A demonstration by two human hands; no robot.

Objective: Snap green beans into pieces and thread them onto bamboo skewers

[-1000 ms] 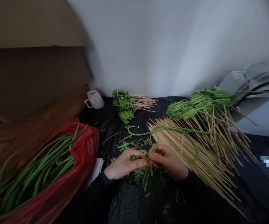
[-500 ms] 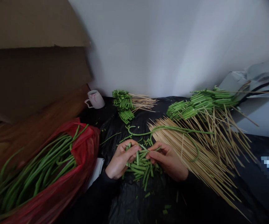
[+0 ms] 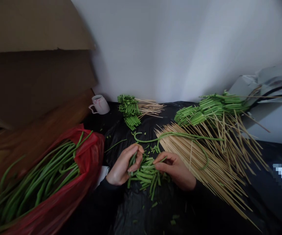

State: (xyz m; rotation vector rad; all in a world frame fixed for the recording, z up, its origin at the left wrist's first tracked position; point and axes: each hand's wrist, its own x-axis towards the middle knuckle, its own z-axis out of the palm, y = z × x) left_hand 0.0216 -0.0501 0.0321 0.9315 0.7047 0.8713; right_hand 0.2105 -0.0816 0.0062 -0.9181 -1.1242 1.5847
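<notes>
My left hand (image 3: 124, 164) is curled around some cut green bean pieces (image 3: 132, 159), partly hidden by the fingers. Beside it, my right hand (image 3: 178, 170) pinches a green bean piece, whose end (image 3: 163, 160) pokes out past the fingers. Between and below both hands lies a loose pile of short bean pieces (image 3: 145, 176) on black plastic sheeting (image 3: 133, 212). Smaller green scraps (image 3: 155, 149) are scattered just beyond the pile. A long uncut bean (image 3: 180, 133) curves across the bamboo skewers (image 3: 204, 169) to the right of my right hand.
At left, a red plastic bag (image 3: 92, 156) holds long green beans (image 3: 40, 176). A white mug (image 3: 100, 105) stands at the back. Skewered bean bundles lie by the wall, one (image 3: 129, 109) in the middle, a larger heap (image 3: 214, 109) at right. Cardboard (image 3: 35, 78) rises at upper left.
My hands have drawn apart. The left has moved slightly left and up, its fingers curling in over the bean pieces; the strip that stretched between the hands no longer does.
</notes>
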